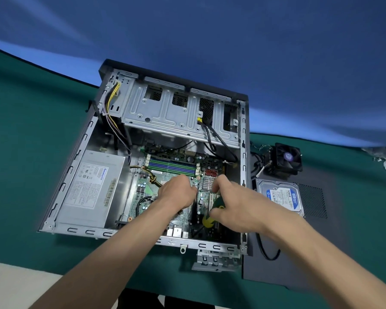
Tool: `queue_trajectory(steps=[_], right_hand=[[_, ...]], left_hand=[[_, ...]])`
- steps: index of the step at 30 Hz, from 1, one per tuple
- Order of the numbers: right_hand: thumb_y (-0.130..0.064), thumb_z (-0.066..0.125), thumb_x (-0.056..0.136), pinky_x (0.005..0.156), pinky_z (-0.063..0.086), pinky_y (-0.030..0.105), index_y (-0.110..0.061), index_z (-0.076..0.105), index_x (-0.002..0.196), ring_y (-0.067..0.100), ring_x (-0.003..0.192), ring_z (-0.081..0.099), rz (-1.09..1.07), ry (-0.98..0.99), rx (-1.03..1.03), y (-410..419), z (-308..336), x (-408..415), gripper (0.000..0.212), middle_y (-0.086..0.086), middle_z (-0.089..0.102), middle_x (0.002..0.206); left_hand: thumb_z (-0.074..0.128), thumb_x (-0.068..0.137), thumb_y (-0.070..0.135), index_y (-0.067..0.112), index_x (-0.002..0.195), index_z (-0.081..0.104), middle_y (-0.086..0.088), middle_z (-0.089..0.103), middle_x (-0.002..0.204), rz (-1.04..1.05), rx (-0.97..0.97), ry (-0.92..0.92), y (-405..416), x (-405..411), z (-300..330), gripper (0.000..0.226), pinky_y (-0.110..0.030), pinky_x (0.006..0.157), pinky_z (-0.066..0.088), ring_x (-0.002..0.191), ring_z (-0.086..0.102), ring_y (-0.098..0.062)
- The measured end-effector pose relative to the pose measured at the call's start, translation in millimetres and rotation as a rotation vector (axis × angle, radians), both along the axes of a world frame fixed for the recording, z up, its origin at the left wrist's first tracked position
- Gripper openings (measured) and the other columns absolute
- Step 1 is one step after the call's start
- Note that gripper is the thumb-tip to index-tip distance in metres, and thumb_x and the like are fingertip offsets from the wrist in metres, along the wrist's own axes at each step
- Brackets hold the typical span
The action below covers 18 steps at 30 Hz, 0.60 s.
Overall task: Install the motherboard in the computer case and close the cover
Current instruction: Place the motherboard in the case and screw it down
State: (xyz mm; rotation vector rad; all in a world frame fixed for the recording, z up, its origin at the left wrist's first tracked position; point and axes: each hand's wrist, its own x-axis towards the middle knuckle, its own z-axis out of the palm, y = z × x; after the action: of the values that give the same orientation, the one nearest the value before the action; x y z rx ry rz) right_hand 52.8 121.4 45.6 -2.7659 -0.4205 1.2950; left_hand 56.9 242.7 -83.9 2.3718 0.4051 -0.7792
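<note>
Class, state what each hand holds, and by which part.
Right hand grips a green-and-yellow screwdriver by its handle. Left hand is curled over the motherboard; any hold cannot be told.

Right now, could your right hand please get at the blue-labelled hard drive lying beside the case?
Probably yes: the blue-labelled hard drive lies uncovered on the dark side panel, close by the right hand; but that hand grips a green-and-yellow screwdriver handle.

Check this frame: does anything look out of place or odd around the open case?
Nothing damaged or spilled. The hard drive and cooler fan lie outside the computer case, on the detached side cover. Both hands, left hand and right hand, work over the motherboard.
</note>
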Motion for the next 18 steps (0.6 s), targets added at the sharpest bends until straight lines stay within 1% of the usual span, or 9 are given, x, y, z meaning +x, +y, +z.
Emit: queue_trajectory(steps=[2,4,6,8,10,12,15,16,18], right_hand=[[-0.041,0.047,0.097,0.071,0.038,0.031,-0.018,0.041,0.114,0.022,0.084,0.051,0.024,-0.025,0.000,-1.5,-1.7,-0.9,0.029,0.000,0.053,0.093],[-0.046,0.038,0.099,0.071,0.039,0.032,-0.016,0.041,0.106,0.024,0.083,0.049,0.045,-0.123,-0.032,-1.4,-4.0,-1.5,0.031,0.007,0.059,0.101],[-0.046,0.041,0.098,0.075,0.041,0.034,-0.019,0.037,0.116,0.023,0.088,0.050,0.009,-0.040,-0.022,-2.5,-2.4,0.4,0.033,0.006,0.056,0.111],[-0.038,0.049,0.096,0.074,0.040,0.032,-0.021,0.033,0.124,0.021,0.087,0.053,-0.017,0.063,0.012,-2.1,1.6,1.5,0.036,0.002,0.052,0.104],[-0.038,0.042,0.099,0.070,0.040,0.031,-0.016,0.040,0.117,0.023,0.082,0.054,0.007,-0.012,-0.012,-1.8,0.0,-1.3,0.028,0.004,0.057,0.095],[-0.044,0.035,0.101,0.072,0.040,0.033,-0.012,0.045,0.116,0.028,0.091,0.056,0.037,-0.109,-0.083,-0.2,-2.7,-4.0,0.037,0.010,0.061,0.108],[-0.045,0.047,0.095,0.079,0.043,0.034,-0.014,0.036,0.130,0.027,0.100,0.055,0.019,-0.005,-0.112,-1.7,0.6,-1.6,0.048,0.009,0.056,0.119],[-0.041,0.051,0.094,0.080,0.044,0.033,-0.016,0.034,0.131,0.025,0.098,0.055,0.015,0.027,-0.099,-2.5,2.6,0.1,0.049,0.007,0.055,0.119],[-0.038,0.050,0.096,0.071,0.045,0.030,-0.013,0.036,0.129,0.020,0.083,0.057,0.001,0.042,-0.083,-2.8,2.8,0.8,0.043,0.006,0.057,0.114]], left_hand=[[0.052,0.093,0.031,0.017,0.058,0.040,0.002,0.042,0.057,-0.003,-0.003,0.000,-0.3,-0.3,0.5,0.039,-0.026,0.052,0.033,0.052,0.042,-0.016],[0.052,0.093,0.031,0.016,0.058,0.040,0.002,0.042,0.056,0.000,-0.010,-0.001,-0.2,-0.5,0.7,0.039,-0.026,0.050,0.031,0.051,0.041,-0.015],[0.052,0.093,0.032,0.016,0.060,0.042,0.002,0.044,0.058,-0.004,-0.011,0.007,-0.7,-0.8,1.3,0.038,-0.026,0.052,0.033,0.053,0.043,-0.015],[0.052,0.093,0.033,0.017,0.061,0.043,0.002,0.045,0.059,-0.010,-0.005,0.013,-0.6,-0.7,2.5,0.037,-0.027,0.055,0.036,0.055,0.044,-0.016],[0.052,0.093,0.032,0.017,0.060,0.041,0.002,0.043,0.058,-0.014,-0.012,0.013,-1.0,-0.6,2.1,0.038,-0.027,0.057,0.036,0.054,0.043,-0.016],[0.052,0.093,0.031,0.017,0.058,0.041,0.002,0.042,0.056,-0.005,-0.027,-0.001,-1.2,-0.7,1.5,0.039,-0.027,0.055,0.035,0.053,0.042,-0.016],[0.052,0.094,0.029,0.017,0.058,0.041,0.003,0.040,0.054,0.031,-0.074,-0.043,-0.9,-0.5,2.2,0.039,-0.024,0.052,0.032,0.052,0.041,-0.017],[0.052,0.094,0.028,0.018,0.058,0.041,0.003,0.038,0.053,0.039,-0.085,-0.053,-0.7,-0.2,2.5,0.039,-0.024,0.053,0.033,0.052,0.041,-0.017],[0.051,0.094,0.027,0.018,0.057,0.041,0.003,0.038,0.053,0.045,-0.096,-0.060,-0.5,-0.1,3.2,0.039,-0.025,0.054,0.034,0.053,0.041,-0.018]])
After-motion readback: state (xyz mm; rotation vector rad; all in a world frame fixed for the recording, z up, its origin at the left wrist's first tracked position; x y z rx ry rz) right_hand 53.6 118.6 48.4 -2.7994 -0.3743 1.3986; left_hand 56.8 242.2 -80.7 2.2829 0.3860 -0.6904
